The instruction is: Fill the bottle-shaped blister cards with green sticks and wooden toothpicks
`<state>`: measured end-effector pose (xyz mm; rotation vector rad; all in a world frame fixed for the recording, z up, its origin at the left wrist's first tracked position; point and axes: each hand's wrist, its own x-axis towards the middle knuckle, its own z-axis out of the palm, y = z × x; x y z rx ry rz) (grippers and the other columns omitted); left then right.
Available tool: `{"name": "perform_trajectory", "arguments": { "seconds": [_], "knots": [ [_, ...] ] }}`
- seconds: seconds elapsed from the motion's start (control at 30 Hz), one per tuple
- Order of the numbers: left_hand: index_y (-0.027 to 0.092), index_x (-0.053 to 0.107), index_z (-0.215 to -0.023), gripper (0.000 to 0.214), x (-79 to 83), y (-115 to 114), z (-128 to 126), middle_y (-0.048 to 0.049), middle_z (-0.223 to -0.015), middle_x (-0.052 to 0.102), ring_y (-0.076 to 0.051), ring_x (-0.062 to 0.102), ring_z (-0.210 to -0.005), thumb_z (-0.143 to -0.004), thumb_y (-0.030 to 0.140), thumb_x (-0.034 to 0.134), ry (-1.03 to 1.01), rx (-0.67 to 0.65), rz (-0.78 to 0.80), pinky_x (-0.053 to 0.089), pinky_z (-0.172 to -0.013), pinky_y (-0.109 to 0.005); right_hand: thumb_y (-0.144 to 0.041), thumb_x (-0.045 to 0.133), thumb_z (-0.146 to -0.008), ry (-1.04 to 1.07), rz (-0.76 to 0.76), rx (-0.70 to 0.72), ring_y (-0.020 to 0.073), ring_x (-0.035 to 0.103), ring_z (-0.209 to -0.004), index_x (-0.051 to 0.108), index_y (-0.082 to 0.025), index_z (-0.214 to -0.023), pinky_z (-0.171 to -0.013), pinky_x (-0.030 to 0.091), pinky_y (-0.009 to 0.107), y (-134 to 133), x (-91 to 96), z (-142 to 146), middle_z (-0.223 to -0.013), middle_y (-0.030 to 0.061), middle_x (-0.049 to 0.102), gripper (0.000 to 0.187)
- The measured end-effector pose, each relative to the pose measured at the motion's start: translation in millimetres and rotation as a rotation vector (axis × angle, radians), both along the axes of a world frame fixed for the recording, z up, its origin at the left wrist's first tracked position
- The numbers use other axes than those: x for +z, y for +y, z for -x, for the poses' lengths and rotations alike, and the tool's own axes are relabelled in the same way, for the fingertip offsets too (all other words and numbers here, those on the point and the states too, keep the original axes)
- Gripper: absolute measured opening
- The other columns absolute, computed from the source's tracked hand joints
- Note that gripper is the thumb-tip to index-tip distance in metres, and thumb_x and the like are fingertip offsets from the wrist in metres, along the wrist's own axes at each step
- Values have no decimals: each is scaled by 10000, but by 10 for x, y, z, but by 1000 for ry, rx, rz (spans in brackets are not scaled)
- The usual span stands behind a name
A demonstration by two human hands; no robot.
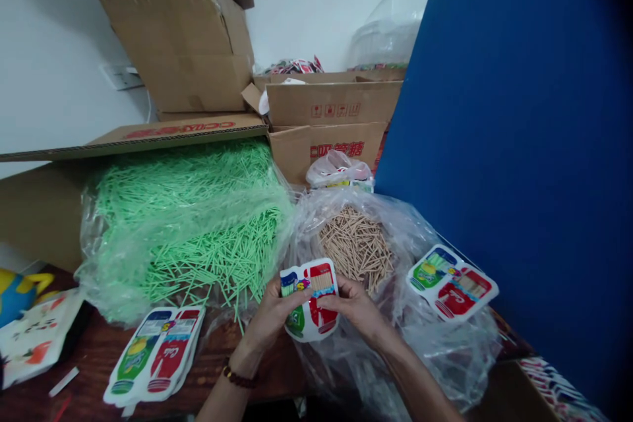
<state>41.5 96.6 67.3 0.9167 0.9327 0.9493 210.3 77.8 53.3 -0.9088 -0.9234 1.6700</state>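
Observation:
Between my two hands I hold a bottle-shaped candy packet (324, 323), green and blue on one half and red on the other. Thin sticks show through its clear windows. My left hand (271, 316) grips its left edge with the thumb on the front. On the opposite edge, my right hand (360, 311) is closed with its thumb over the red half. Just behind the packet lies a heap of brown sticks (353, 244) in a clear plastic bag (410, 224). Green sticks (212, 250) spill from another bag at the left.
A stack of similar packets (153, 356) lies front left, and another packet (452, 282) rests on the plastic at right. Cardboard boxes (178, 53) stand behind. A blue panel (504, 145) borders the right side. A white pouch (39, 339) lies far left on the wooden table (212, 362).

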Motion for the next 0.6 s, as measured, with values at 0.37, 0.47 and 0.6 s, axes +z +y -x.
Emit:
{"name": "perform_trajectory", "arguments": {
  "seconds": [0.37,0.47,0.6],
  "knots": [
    [132,740,-821,218,104,-73,-47,-36,-762,761,-177,674,-642,-673,288,777,156,23,-94,535,-637,-256,-325,764,-666,-108,-77,-76,162,643,-682,728,-179,-864,-685,498,289,-88,10,-10,-786,7,728,249],
    [128,740,-830,232,115,-92,-74,-43,-759,760,-180,676,-640,-666,286,783,134,41,-83,538,-634,-258,-339,730,-710,-229,-144,-149,154,617,-677,726,-171,-786,-665,471,266,-108,-1,-76,-752,4,713,184],
    [127,737,-815,246,102,-116,-91,-41,-735,750,-180,665,-621,-652,305,786,169,11,-87,530,-609,-256,-346,740,-690,-246,-147,-132,142,582,-626,696,-163,-720,-618,444,252,-128,33,-156,-683,-9,676,190]
  ]
}}
